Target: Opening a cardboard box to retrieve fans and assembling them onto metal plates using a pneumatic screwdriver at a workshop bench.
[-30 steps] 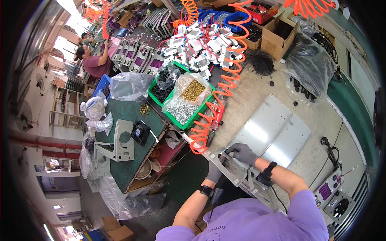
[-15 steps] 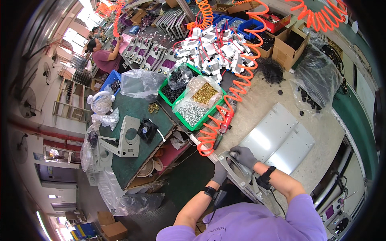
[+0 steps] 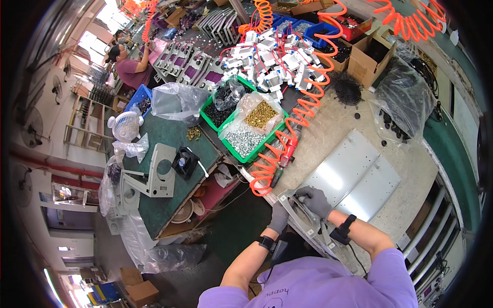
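Observation:
Both my hands wear grey gloves and are at a grey metal frame [image 3: 309, 232], which stands tilted at the bench's near edge, close to my body. My left hand [image 3: 279, 217] is closed around the frame's left side, near its upper corner. On the inner side of that corner, my right hand [image 3: 316, 201] has its fingers curled together; what they pinch is too small or hidden to see. Just beyond my hands lie silvery sheet-metal panels [image 3: 354, 179], flat on the bench. A red and black power driver [image 3: 285, 160] rests left of them, beside an orange coiled hose [image 3: 311, 105].
Green trays [image 3: 246, 160] hold brass-coloured, silver and black small parts. Behind them is a heap of white boxed components [image 3: 267, 59] with red wires. A black fan [image 3: 185, 163] and a metal housing [image 3: 163, 172] lie on the green table. A co-worker [image 3: 132, 69] sits at far left.
The view has shifted slightly. My hands stay at the same corner of the metal frame, with only small movement of the right fingers.

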Demonstrator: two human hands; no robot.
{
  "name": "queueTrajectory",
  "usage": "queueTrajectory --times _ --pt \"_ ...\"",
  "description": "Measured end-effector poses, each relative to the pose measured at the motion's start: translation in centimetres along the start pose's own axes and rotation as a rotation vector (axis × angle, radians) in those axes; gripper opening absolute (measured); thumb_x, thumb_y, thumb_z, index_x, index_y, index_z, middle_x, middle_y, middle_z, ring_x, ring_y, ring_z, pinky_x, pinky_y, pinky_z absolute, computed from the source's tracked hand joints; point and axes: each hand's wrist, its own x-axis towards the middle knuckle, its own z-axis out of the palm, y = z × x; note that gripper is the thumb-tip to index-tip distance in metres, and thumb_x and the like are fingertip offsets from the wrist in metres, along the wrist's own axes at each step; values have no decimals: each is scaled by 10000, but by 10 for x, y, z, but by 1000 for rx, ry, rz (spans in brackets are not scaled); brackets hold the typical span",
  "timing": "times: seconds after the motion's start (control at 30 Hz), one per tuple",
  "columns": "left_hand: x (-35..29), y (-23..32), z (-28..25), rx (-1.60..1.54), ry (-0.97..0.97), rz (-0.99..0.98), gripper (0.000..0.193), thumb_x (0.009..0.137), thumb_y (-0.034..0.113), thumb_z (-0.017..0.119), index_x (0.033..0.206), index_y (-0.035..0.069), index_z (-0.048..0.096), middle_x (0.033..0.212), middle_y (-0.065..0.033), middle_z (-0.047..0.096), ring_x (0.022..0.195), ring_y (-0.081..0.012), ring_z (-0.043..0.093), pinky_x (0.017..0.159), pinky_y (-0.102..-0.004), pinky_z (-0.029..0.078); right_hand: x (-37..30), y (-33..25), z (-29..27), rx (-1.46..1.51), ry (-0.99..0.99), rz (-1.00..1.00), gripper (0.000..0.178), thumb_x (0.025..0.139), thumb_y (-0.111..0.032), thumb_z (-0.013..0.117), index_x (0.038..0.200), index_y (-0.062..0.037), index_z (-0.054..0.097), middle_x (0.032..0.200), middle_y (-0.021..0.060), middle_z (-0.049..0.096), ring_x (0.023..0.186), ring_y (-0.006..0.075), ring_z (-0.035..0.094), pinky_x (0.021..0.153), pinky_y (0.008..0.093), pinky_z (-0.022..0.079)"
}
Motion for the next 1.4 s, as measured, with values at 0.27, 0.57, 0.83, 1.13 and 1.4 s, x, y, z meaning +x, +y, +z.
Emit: queueTrajectory --times 0.27,0.57,0.83,1.13,1.4 --pt "1 0 -2 165 32 44 169 827 175 543 837 10 579 672 13 524 564 -61 466 490 -211 399 8 2 0 -62 -93 61 206 724 -74 534 908 -45 624 884 148 612 803 264 587 754 322 451" --pt "0 1 5 180 89 110 201 826 223 557 854 25 584 689 -14 547 581 -90 499 494 -241 418 22 5 1 -87 -130 124 225 770 -197 551 917 -41 619 861 175 611 795 302 594 717 351 458" --pt "-6 18 6 139 108 -10 224 831 210 552 913 3 577 729 -6 559 631 -77 482 552 -251 429 24 12 -8 47 -366 386 343 775 -320 572 836 12 635 630 109 591 575 159 561 550 292 446" --pt "-4 15 0 149 87 -6 279 830 177 523 1042 -3 539 684 -17 537 552 -71 481 493 -232 399 16 19 14 -361 -55 26 408 827 -360 498 760 32 589 675 175 591 629 279 585 611 362 441" --pt "-8 19 3 49 48 2 255 832 209 536 1004 23 557 675 3 529 550 -58 469 495 -228 405 15 8 5 245 -163 283 267 858 -235 472 913 10 564 700 78 576 572 134 536 553 264 447"
